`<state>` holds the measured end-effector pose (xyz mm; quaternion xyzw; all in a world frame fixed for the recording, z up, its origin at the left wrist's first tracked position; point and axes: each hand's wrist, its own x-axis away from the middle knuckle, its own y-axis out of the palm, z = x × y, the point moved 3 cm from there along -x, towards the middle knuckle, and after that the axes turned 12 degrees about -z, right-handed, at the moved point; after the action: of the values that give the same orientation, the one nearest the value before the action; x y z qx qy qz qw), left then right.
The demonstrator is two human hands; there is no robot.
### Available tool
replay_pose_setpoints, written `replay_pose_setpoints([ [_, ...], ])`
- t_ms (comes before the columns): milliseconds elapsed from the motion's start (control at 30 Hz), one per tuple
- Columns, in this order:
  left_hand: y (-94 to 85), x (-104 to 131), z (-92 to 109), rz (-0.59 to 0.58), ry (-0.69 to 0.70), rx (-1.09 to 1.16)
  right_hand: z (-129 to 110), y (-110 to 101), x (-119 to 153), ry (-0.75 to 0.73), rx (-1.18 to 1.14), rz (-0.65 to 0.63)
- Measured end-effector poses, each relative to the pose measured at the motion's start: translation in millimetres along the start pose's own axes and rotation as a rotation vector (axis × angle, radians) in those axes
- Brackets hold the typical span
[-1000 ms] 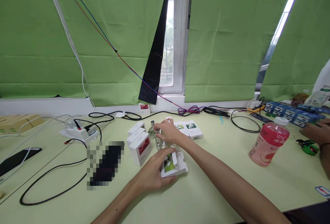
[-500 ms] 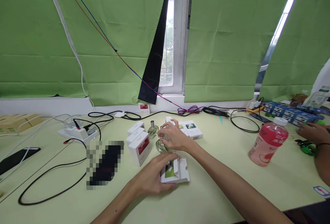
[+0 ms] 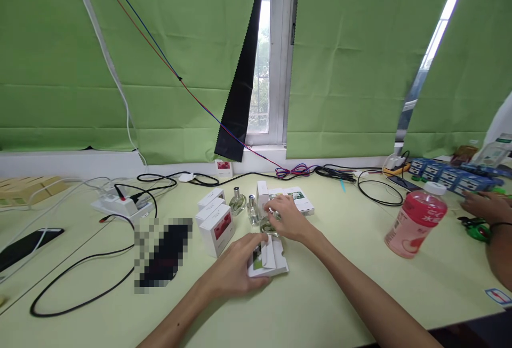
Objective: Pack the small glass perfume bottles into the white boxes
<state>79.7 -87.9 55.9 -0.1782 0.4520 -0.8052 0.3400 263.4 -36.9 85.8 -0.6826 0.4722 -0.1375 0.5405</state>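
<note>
My left hand (image 3: 234, 268) is closed around a small white box (image 3: 278, 267) with a green-and-white flower picture; the box lies tilted near the table with its end flap open. Just beyond it, my right hand (image 3: 291, 219) grips a clear glass perfume bottle (image 3: 267, 226) from above, its fingers hiding the top. A second perfume bottle (image 3: 253, 210) with a silver cap stands beside the right fingertips. Farther back to the left is a third perfume bottle (image 3: 237, 202). White boxes with a red picture (image 3: 218, 230) stand left of the bottles.
More white flower boxes (image 3: 302, 201) lie behind my right hand. A pink drink bottle (image 3: 416, 222) stands at the right, near another person's hand (image 3: 480, 206) and blue boxes (image 3: 456, 176). Black cables (image 3: 96, 256) and a power strip (image 3: 120, 204) occupy the left.
My right hand has moved right and slightly nearer with the perfume bottle, uncovering the bottle that stands behind. My left hand and the open box have shifted slightly left.
</note>
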Motion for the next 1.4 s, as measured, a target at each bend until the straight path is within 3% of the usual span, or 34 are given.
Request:
replay_pose_setpoints([
  [200, 0.1, -5, -9, 0.095, -0.074, -0.032, 15, 4, 17, 0.061, -0.057, 0.070],
  [433, 0.7, -7, -12, 0.147, -0.104, -0.065, 25, 17, 38, 0.137, -0.114, 0.044],
  [567, 0.8, -8, -13, 0.155, -0.121, -0.078, 25, 22, 41, 0.179, -0.058, 0.036],
  [800, 0.0, -8, -14, 0.179, -0.128, -0.033, 33, 26, 40, 0.249, -0.047, 0.146],
  [1133, 0.0, -10, -17, 0.190, -0.184, -0.030, 44, 25, 38, 0.415, -0.513, 0.410],
  [1400, 1.0, -10, -20, 0.214, -0.162, -0.021, 42, 36, 35, 0.426, -0.829, 0.353],
])
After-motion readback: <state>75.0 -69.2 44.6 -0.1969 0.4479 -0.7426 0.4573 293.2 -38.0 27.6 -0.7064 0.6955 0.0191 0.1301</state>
